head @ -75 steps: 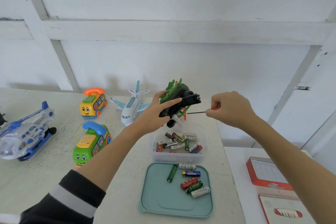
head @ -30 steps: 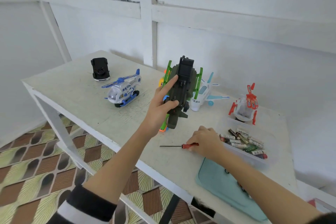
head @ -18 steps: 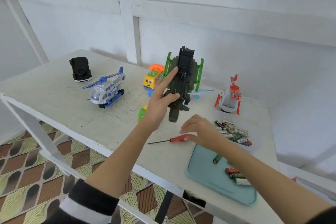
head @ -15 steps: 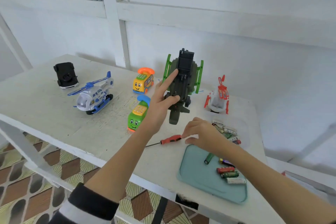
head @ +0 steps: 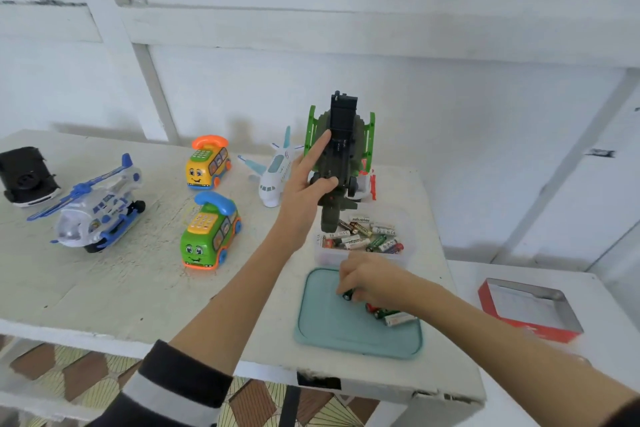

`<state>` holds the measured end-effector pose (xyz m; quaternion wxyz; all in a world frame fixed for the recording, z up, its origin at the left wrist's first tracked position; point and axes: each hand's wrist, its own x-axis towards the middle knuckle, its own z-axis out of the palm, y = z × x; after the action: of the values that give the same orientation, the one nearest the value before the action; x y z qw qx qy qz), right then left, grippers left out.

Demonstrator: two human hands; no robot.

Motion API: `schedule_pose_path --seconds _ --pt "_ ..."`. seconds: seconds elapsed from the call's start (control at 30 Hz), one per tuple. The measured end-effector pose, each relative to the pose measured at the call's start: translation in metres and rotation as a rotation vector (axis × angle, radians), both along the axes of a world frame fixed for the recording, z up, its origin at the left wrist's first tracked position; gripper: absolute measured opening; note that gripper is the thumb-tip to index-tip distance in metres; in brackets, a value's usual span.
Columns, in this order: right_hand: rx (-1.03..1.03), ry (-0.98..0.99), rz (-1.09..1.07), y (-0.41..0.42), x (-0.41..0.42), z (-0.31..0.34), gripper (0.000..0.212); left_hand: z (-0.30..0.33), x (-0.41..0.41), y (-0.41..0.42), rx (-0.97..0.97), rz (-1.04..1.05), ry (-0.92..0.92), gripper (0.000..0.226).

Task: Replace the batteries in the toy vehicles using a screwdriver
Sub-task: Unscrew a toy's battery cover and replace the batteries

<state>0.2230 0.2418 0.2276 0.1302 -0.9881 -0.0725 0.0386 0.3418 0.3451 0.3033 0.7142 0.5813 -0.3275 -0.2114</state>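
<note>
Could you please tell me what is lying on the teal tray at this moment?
The teal tray holds several loose batteries. The right hand pinches a green battery there and covers part of the pile, so the count is unclear.

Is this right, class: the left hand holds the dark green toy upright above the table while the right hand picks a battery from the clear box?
Not quite. The head view shows the right hand pinching a green battery over the teal tray, not the clear box. The rest holds: the left hand holds the dark green toy upright above the table.
</note>
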Motion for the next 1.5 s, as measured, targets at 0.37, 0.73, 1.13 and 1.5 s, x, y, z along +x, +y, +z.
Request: schedule_pose_path --seconds 0.37,0.73,1.13,1.5 --pt "0.845 -0.22 -0.323 0.007 -0.008 0.095 0.015 -0.004 0.015 0.009 -0.016 0.075 -0.005 0.064" --pt "0.733 -0.618 -0.484 -0.012 0.042 0.154 0.006 -0.004 0.017 0.006 -0.044 0.098 -0.092 0.07" --pt "0.317 -0.676 -0.342 -0.009 0.072 0.137 0.004 -0.008 0.017 0.0 -0.058 0.103 -0.165 0.064" --pt "0.128 -0.699 -0.195 -0.017 0.071 0.132 0.009 -0.007 0.018 -0.004 -0.032 0.11 -0.138 0.064"
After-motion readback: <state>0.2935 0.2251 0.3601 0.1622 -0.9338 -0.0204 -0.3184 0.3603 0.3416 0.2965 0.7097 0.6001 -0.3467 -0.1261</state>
